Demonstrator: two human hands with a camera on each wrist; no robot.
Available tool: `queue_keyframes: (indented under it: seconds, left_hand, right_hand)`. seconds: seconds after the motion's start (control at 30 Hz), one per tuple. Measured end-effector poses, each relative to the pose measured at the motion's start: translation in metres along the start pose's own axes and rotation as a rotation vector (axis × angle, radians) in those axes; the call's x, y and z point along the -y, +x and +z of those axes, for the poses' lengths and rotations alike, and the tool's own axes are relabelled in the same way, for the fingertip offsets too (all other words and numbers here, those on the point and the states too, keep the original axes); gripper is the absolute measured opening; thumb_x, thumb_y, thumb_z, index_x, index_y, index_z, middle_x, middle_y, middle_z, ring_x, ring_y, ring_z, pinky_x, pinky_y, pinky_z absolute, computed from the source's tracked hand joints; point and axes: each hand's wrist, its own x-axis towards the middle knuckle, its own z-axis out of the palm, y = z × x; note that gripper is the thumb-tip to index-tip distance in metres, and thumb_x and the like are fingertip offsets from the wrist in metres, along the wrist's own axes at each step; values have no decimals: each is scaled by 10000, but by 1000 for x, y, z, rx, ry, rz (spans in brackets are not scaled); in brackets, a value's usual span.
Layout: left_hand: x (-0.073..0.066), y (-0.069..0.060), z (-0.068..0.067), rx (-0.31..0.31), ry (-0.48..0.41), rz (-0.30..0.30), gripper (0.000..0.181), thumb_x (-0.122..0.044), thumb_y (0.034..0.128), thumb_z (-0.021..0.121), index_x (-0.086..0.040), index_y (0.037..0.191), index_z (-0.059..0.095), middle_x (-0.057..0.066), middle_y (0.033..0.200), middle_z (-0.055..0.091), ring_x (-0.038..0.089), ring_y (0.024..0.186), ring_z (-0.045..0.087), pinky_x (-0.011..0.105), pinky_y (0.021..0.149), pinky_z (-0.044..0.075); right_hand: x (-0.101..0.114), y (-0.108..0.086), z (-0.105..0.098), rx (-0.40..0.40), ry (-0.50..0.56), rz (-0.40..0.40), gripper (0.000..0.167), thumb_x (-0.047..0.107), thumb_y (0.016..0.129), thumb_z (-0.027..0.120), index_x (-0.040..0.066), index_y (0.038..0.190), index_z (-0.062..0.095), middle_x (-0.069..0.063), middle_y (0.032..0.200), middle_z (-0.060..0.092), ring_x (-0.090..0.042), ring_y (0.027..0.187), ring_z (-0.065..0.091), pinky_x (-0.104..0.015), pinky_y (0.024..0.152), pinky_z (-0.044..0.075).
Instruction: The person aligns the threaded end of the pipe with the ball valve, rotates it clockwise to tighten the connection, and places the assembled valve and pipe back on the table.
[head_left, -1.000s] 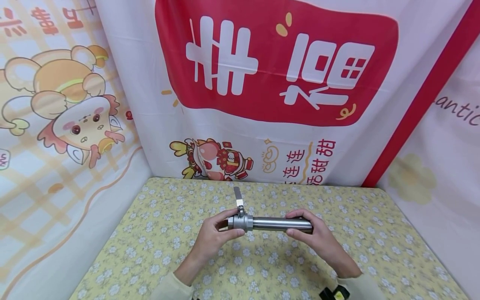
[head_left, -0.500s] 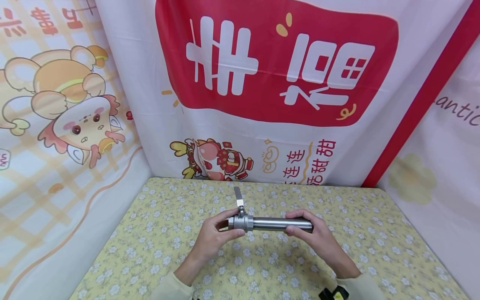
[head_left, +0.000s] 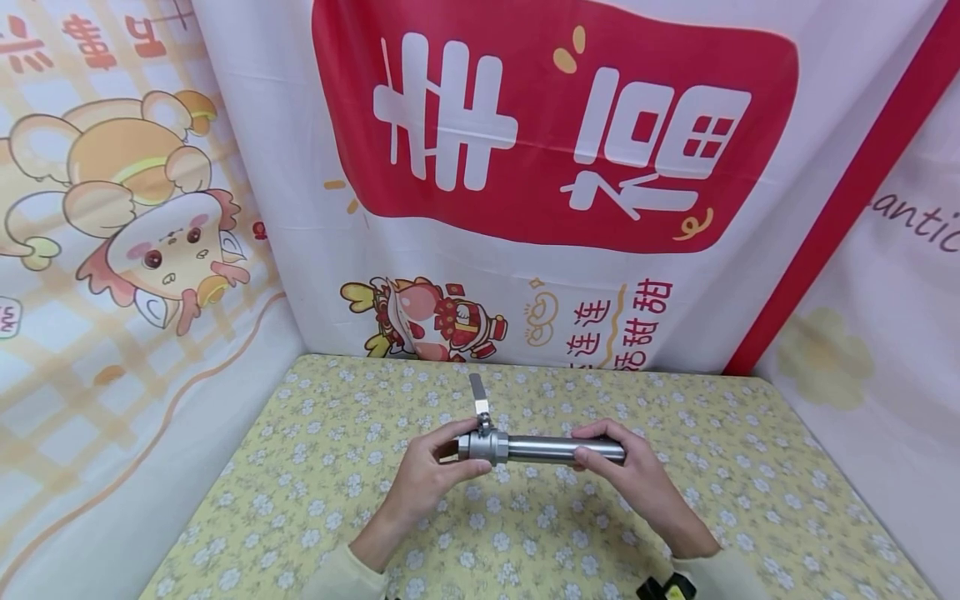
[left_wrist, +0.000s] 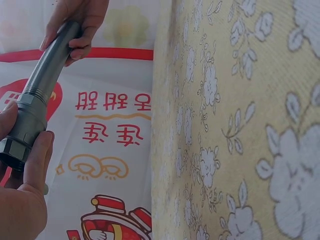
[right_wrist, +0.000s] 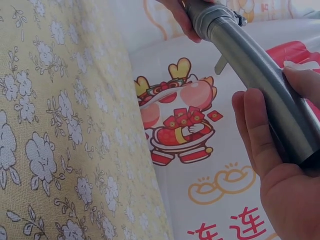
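A steel ball valve [head_left: 487, 447] with a flat lever handle [head_left: 478, 395] is joined end to end with a steel pipe [head_left: 551, 448]. My left hand [head_left: 431, 467] grips the valve's body between thumb and fingers, at the left end. At the far end of the pipe, my right hand [head_left: 626, 460] holds it, thumb on the near side and fingers behind. Threads show at the joint in the left wrist view, where the pipe [left_wrist: 50, 65] enters the valve [left_wrist: 26, 120]. Both pieces are held level above the table, the lever pointing away from me.
A yellow floral cloth [head_left: 360, 517] covers the table. Printed white curtains hang behind it [head_left: 540, 325] and on both sides. A black strap [head_left: 666, 587] sits at the right wrist.
My right thumb and fingers have shifted slightly round the pipe. The left hand keeps its grip on the valve, and both pieces stay almost where they were.
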Motion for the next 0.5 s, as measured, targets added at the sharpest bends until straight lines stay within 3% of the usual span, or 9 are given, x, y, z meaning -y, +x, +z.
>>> queue_keyframes:
  seconds: [0.2,0.33,0.5]
  left_hand:
    - [0,0,0,-2,-3,-7,636,-141,895,908,-141,1488,680,195,1482,652,290,1150,704,299,875,668]
    - [0,0,0,-11,-4,-20,644,-152,888,914,-157,1488,682,188,1479,657,288,1149,704,303,876,669]
    - [0,0,-1,-15,-6,-32,634,-164,888,916,-173,1480,691,180,1471,663,284,1150,702,301,877,667]
  right_hand:
    - [-1,-1,0,6,-3,-14,421,233,1024,792,23,1349,625,-207,1378,613,-243,1072,731,-365,915,665]
    - [-3,-3,-4,65,26,-70,451,127,1008,794,30,1391,576,-218,1480,543,-216,1107,704,-326,875,649]
    - [-5,-4,-10,148,62,-124,458,54,1022,752,-2,1413,520,-87,1504,520,-183,1147,701,-311,888,649]
